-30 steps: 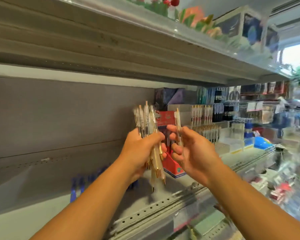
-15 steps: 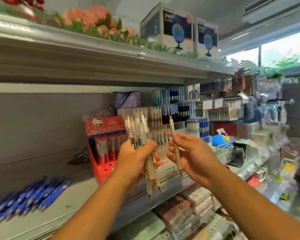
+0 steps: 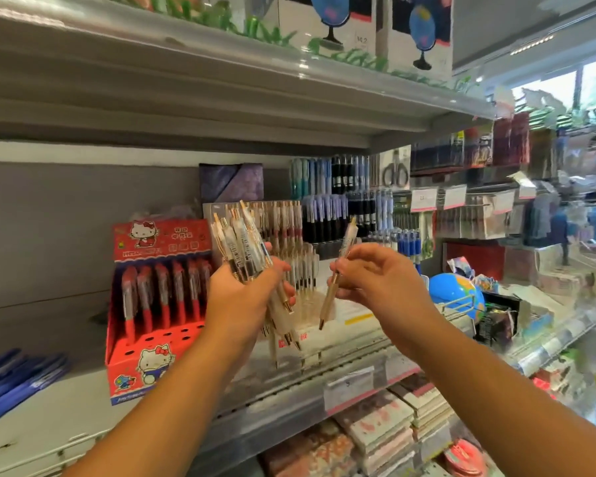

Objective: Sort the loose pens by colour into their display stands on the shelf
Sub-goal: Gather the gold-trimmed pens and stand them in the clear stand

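Note:
My left hand (image 3: 245, 297) grips a bunch of several clear, gold-tipped pens (image 3: 241, 242), tips down, in front of the shelf. A little to its right, my right hand (image 3: 375, 280) pinches a single clear gold-tipped pen (image 3: 338, 273), tilted, tip down. Behind both hands stands a tiered clear display stand (image 3: 289, 225) with rows of similar clear pens. To its left is a red cartoon-cat display stand (image 3: 159, 290) with red pens in its back rows and open holes in front.
Loose blue pens (image 3: 18, 376) lie on the shelf (image 3: 66, 418) at far left. More pen racks (image 3: 334, 215) and hanging packets fill the back right. A blue globe ball (image 3: 455, 294) sits right of my hands. Notebooks (image 3: 386, 428) stack on the lower shelf. An upper shelf (image 3: 221, 84) overhangs.
The view has swung right and closer, bringing the red stand and clear stand behind my hands. My right hand has drawn its single pen apart from the bunch, to the right.

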`<state>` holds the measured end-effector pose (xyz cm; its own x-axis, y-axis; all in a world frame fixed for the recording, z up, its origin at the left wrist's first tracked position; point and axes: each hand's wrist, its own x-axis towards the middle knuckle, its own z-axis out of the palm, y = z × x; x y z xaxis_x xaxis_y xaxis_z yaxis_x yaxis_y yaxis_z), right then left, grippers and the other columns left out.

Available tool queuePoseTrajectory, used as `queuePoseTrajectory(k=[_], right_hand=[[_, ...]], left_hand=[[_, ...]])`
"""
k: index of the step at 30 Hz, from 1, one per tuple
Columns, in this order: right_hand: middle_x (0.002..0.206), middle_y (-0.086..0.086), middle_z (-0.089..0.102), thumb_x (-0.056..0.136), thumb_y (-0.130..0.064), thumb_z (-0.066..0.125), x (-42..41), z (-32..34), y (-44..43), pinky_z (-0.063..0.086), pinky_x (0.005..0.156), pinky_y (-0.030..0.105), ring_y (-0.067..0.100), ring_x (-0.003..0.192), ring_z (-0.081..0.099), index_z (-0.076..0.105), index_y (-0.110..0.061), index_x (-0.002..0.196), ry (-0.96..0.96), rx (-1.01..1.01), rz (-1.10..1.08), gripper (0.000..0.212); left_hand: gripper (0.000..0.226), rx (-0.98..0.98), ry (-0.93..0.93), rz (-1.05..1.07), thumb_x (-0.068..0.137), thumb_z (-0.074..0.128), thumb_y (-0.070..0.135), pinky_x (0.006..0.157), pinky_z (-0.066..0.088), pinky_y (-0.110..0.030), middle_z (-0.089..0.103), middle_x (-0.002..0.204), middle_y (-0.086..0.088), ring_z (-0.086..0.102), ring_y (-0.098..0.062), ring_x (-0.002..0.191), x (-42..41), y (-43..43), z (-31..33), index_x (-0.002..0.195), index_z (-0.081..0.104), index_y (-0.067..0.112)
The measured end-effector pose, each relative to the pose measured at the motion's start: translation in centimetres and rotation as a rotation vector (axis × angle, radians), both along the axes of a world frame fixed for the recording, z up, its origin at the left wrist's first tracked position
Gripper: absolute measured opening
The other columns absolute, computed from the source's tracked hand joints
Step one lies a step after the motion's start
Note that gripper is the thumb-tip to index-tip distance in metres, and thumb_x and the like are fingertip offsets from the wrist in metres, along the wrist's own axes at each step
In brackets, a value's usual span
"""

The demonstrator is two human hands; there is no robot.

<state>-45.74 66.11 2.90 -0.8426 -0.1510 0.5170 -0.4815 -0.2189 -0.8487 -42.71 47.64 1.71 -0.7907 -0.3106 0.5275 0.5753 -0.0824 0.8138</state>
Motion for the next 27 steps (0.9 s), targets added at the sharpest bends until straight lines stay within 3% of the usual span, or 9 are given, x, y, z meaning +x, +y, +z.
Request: queuePoseTrajectory(k=[4, 7, 10, 12, 16, 18, 21, 27], right_hand=[[0.087, 0.011, 0.070, 0.088, -0.007, 0.070, -4.7, 0.4, -1.3, 0.059, 0.061, 0.029, 0.021, 0.076, 0.073, 0.059, -0.021, 0.110, 0.092, 0.013, -0.094, 0.028], [0.081, 0.008, 0.069, 0.088, -0.007, 0.070, -8.2, 0.2, -2.5, 0.061, 0.062, 0.032, 0.021, 0.075, 0.072, 0.051, -0.029, 0.124, 0.176, 0.085, -0.111, 0.046], [0.081, 0.003, 0.068, 0.089, -0.010, 0.069, -11.4, -0.8, -3.8, 0.062, 0.065, 0.037, 0.018, 0.071, 0.071, 0.045, -0.037, 0.129, 0.278, 0.143, -0.132, 0.055], [0.081, -0.001, 0.066, 0.090, -0.014, 0.069, -13.2, -1.5, -4.6, 0.061, 0.067, 0.038, 0.014, 0.071, 0.070, 0.043, -0.040, 0.130, 0.329, 0.212, -0.170, 0.055], [0.080, -0.014, 0.064, 0.090, -0.018, 0.069, -15.0, -2.4, -5.4, 0.050, 0.062, 0.009, -0.003, 0.075, 0.064, 0.043, -0.045, 0.127, 0.453, 0.306, -0.213, 0.053], [0.080, -0.016, 0.064, 0.089, -0.017, 0.070, -15.5, -2.5, -5.2, 0.044, 0.060, 0.003, -0.007, 0.076, 0.063, 0.043, -0.045, 0.125, 0.476, 0.294, -0.186, 0.053], [0.079, -0.014, 0.063, 0.090, -0.019, 0.070, -16.0, -2.6, -5.0, 0.043, 0.058, 0.003, -0.008, 0.074, 0.062, 0.045, -0.039, 0.128, 0.472, 0.292, -0.154, 0.051], [0.079, -0.012, 0.063, 0.089, -0.020, 0.070, -16.0, -3.3, -4.7, 0.043, 0.050, 0.008, -0.003, 0.065, 0.062, 0.047, -0.034, 0.129, 0.436, 0.330, -0.081, 0.048]], left_hand=[[0.018, 0.067, 0.023, 0.059, 0.077, 0.073, 0.019, 0.060, 0.056, -0.035, 0.073, 0.075, -0.002, 0.070, -0.019, 0.065, -2.9, -0.3, 0.2, 0.091, 0.069, 0.030], [0.025, 0.166, -0.010, 0.134, 0.082, 0.072, 0.021, 0.050, 0.054, -0.027, 0.075, 0.073, -0.003, 0.072, -0.016, 0.063, -4.2, -0.3, 0.7, 0.106, 0.065, 0.019], [0.016, 0.149, 0.007, 0.222, 0.082, 0.068, 0.021, 0.052, 0.055, -0.028, 0.074, 0.071, -0.006, 0.073, -0.018, 0.065, -4.8, -0.3, 0.8, 0.098, 0.071, 0.021], [0.011, 0.100, 0.049, 0.293, 0.080, 0.067, 0.020, 0.055, 0.057, -0.030, 0.074, 0.069, -0.006, 0.073, -0.020, 0.065, -4.7, 0.0, 0.6, 0.088, 0.073, 0.024], [0.012, 0.040, 0.031, 0.360, 0.083, 0.066, 0.016, 0.058, 0.058, -0.032, 0.073, 0.069, -0.005, 0.073, -0.019, 0.067, -4.5, 0.4, -0.4, 0.089, 0.073, 0.024], [0.013, 0.037, -0.012, 0.408, 0.086, 0.067, 0.015, 0.059, 0.057, -0.033, 0.074, 0.071, -0.003, 0.073, -0.018, 0.069, -4.5, 0.7, -1.2, 0.090, 0.073, 0.026], [0.015, 0.077, -0.086, 0.476, 0.087, 0.068, 0.018, 0.058, 0.056, -0.033, 0.075, 0.075, 0.001, 0.074, -0.015, 0.071, -4.5, 1.8, -2.5, 0.090, 0.072, 0.032], [0.023, 0.130, -0.091, 0.609, 0.086, 0.073, 0.014, 0.052, 0.055, -0.023, 0.075, 0.080, 0.008, 0.074, -0.014, 0.068, -4.3, 3.1, -2.8, 0.105, 0.065, 0.024]])
